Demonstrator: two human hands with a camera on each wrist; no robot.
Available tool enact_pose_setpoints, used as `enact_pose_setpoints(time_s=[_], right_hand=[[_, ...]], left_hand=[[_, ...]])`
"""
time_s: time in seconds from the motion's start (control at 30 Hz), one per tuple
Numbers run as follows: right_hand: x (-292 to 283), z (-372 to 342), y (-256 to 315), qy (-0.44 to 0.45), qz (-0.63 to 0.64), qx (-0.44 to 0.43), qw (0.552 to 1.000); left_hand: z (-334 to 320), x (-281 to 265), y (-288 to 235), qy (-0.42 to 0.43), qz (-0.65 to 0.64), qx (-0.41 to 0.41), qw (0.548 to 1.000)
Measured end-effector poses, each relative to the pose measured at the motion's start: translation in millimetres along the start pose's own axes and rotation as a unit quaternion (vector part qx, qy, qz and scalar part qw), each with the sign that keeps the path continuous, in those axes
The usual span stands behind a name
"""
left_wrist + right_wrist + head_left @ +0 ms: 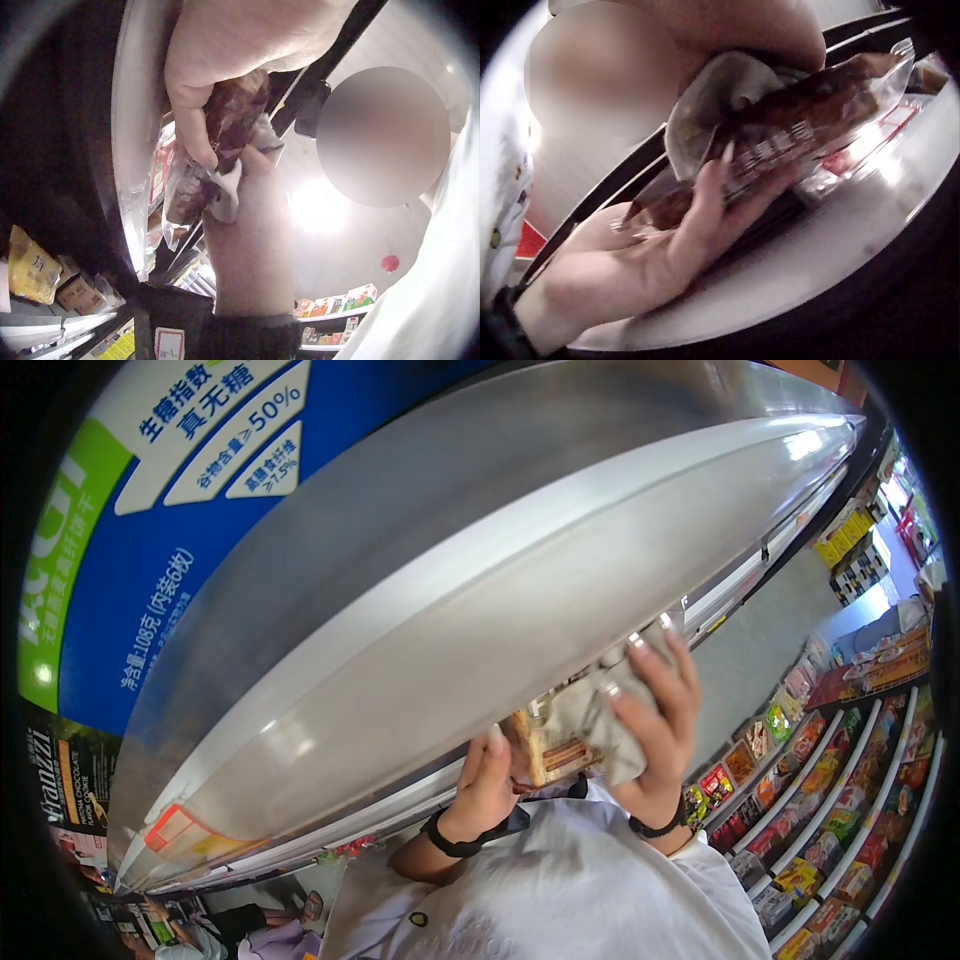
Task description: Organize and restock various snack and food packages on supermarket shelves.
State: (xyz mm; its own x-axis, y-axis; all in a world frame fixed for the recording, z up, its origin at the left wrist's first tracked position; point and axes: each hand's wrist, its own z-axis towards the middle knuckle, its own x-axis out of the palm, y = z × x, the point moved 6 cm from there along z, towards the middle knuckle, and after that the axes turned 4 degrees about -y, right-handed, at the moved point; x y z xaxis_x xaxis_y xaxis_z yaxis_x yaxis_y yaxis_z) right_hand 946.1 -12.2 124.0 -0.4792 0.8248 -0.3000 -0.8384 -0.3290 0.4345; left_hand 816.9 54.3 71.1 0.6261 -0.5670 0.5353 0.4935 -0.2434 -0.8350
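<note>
A brown item in a clear wrapper [562, 760] is held between both hands. My left hand [485, 795] grips its left end, thumb raised; the left wrist view shows these fingers [196, 131] curled over the pack [232, 120]. My right hand [655, 735] holds a grey-white cloth [622, 745] against the pack's other side. In the right wrist view, white print shows on the wrapper [802, 127], my left hand [660, 262] supports it from below, and the cloth [724, 97] lies between the pack and my right hand [754, 26].
A pale curved shelf surface [480, 600] spans the head view beside the hands. A blue package [240, 520] stands upper left. Racks of colourful snacks [840, 810] line the right, near yellow boxes [845, 538]. Another person's legs [270, 920] show at lower left.
</note>
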Motion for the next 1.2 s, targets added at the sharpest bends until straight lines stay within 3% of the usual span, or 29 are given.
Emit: enact_pose_setpoints(time_s=[0.1,0.2,0.33,0.4,0.47,0.73,0.8,0.87,0.93,0.97,1.07,1.13,1.2], right_hand=[[14,-3,21,0.043,0.036,-0.048,0.997],[19,-4,29,0.057,0.051,-0.090,0.993],[16,-1,19,0.058,0.073,-0.061,0.994],[11,1,13,0.031,0.061,-0.049,0.996],[5,0,5,0.035,0.050,-0.034,0.998],[-25,-9,-38,-0.086,0.074,0.035,0.993],[-34,-16,-54,-0.162,0.145,0.151,0.964],[-39,-18,-62,-0.176,0.214,0.177,0.944],[-40,-30,-75,-0.217,0.279,0.349,0.868],[-38,-36,-75,-0.228,0.332,0.385,0.831],[-24,-48,-73,-0.184,0.435,0.380,0.795],[-17,-63,-73,-0.157,0.413,0.401,0.802],[-12,-77,-78,-0.129,0.391,0.422,0.808]], left_hand=[[-3,-7,5,-0.002,0.012,0.051,0.999],[-5,-18,9,-0.031,0.037,0.030,0.998],[0,-14,11,-0.059,0.052,-0.001,0.997],[1,-11,8,-0.027,0.049,0.044,0.997],[2,-7,9,-0.026,-0.029,-0.011,0.999],[5,-5,2,-0.020,-0.001,-0.028,0.999],[3,-12,8,-0.011,-0.015,-0.034,0.999],[1,-19,13,-0.012,-0.028,-0.030,0.999],[1,-18,11,-0.013,-0.026,-0.038,0.999],[-1,-20,11,-0.019,-0.037,-0.021,0.999],[-4,-24,15,-0.007,-0.115,0.022,0.993],[-9,-21,17,0.008,-0.020,-0.021,1.000],[-10,-21,19,-0.035,-0.028,-0.060,0.997]])
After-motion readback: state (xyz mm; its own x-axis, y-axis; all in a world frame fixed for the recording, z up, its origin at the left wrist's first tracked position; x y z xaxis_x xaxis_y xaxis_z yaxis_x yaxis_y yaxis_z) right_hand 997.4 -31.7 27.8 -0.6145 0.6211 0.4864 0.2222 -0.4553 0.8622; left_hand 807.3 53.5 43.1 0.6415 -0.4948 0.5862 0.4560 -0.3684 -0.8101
